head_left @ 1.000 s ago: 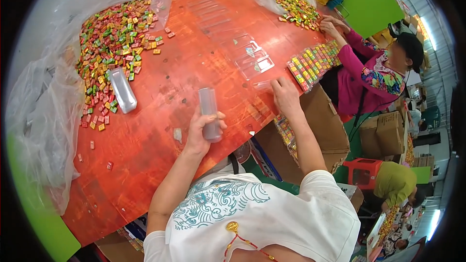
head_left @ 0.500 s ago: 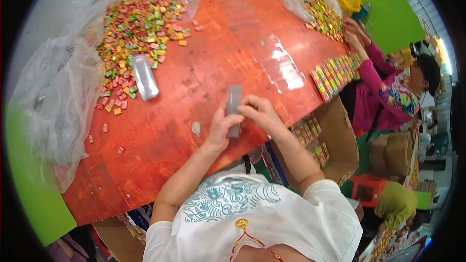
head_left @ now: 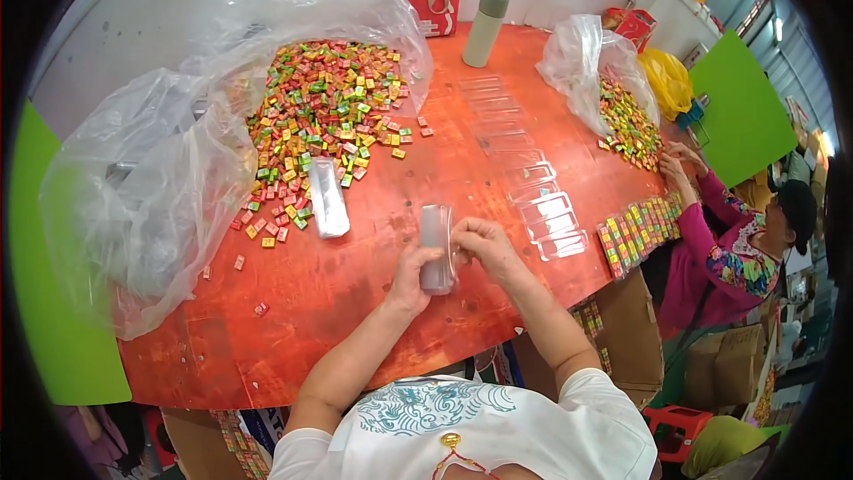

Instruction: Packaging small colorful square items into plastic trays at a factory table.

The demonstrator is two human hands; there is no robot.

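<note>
Both hands meet over the near edge of the round orange-red table (head_left: 373, 258). The left hand (head_left: 414, 274) is wrapped around a long, narrow clear plastic box (head_left: 435, 247), holding it upright just above the table top. The right hand (head_left: 480, 244) touches the box's upper right side with curled fingers pinched at its edge, as if working the lid or flap; whether the box is open cannot be told.

Judging from this, the step in hand is readying an empty box, before any filling. A second clear plastic box (head_left: 328, 196) lies flat at the near edge of the heap of small multicoloured wrapped candies (head_left: 320, 116), which spreads out of a big clear plastic bag (head_left: 160, 187). A row of empty clear trays (head_left: 524, 178) runs across the table to the right.

The next move probably calls for a firm left grip while the right fingers part the thin plastic without creasing it.

Across the table another person (head_left: 729, 249) in a pink patterned top sorts candies into rows.
</note>
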